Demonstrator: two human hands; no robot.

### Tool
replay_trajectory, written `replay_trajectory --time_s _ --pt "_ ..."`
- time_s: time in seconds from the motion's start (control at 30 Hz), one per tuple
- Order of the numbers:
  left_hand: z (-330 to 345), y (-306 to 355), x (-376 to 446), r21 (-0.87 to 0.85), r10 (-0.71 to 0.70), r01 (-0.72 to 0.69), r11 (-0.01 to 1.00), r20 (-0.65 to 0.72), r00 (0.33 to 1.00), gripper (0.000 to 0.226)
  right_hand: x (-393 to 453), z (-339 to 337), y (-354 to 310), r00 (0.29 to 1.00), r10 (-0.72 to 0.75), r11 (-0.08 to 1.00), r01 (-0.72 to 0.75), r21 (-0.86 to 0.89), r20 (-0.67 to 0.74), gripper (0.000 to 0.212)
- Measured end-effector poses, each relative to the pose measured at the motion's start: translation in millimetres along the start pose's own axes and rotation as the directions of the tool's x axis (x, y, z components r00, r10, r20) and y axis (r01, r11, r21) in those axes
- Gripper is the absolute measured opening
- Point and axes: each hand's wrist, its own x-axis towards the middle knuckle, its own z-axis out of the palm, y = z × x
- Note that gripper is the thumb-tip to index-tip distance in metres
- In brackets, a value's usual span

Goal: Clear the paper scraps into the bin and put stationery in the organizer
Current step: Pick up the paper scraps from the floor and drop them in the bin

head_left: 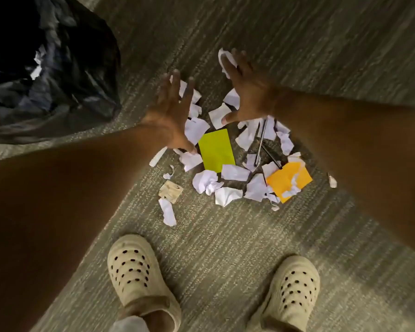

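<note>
- Nearest to us are our own two forearms, reaching down and forward over the carpet point(261, 248), with our pale shoes point(139, 271) planted just behind the mess.
- The bin point(58, 75), lined with a black bag, stands at the upper left, well apart from the pile; a few white bits seem to lie inside it.
- The paper scraps point(205, 180) are scattered on the floor between our hands and our shoes, white crumpled pieces in a loose heap.
- Among them lie a green card point(216, 150) and an orange card point(286, 179), flat, partly overlapped by scraps.
- A pair of dark pens point(261, 142) lies crossed under the scraps on the right side; no organizer is in sight.
- Our left hand point(175, 116) hovers with fingers straight and spread, gripping nothing, its thumb down by the green card.
- Our right hand point(244, 92) is likewise spread wide; a white scrap lies against its fingers, but no finger curls round it.
- To do this step well, we judge that both hands should come down on the outer edges of the heap and sweep inward, gathering paper only.
- We should leave the pens and cards on the floor so that no stationery goes into the bin, and cup firmly so small bits do not slip out on the way left.
</note>
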Motion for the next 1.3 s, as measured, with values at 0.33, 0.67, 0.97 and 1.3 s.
replay_trajectory --time_s 0.33,0.67,0.97,1.3 --pt "8.5 0.0 22.3 0.087 0.110 -0.123 0.989 0.147 0.983 0.144 28.4 6.0 12.2 0.984 -0.091 0.994 0.098 -0.039 0.152 0.125" --pt "7.7 16.8 5.3 0.221 0.140 -0.161 0.962 0.109 0.984 0.074 -14.3 11.1 -6.4 0.955 -0.282 0.947 0.293 -0.134 0.097 0.040" --pt "-7.9 23.0 -32.2 0.003 0.165 -0.165 0.986 -0.042 0.985 0.030 -48.6 21.3 0.9 0.972 -0.208 0.957 0.225 -0.184 0.105 0.059" --pt "65.5 37.8 -131.6 -0.252 0.144 -0.128 0.959 0.046 0.988 0.034 -74.8 34.7 -18.4 0.965 -0.150 0.968 0.188 -0.165 0.217 0.054"
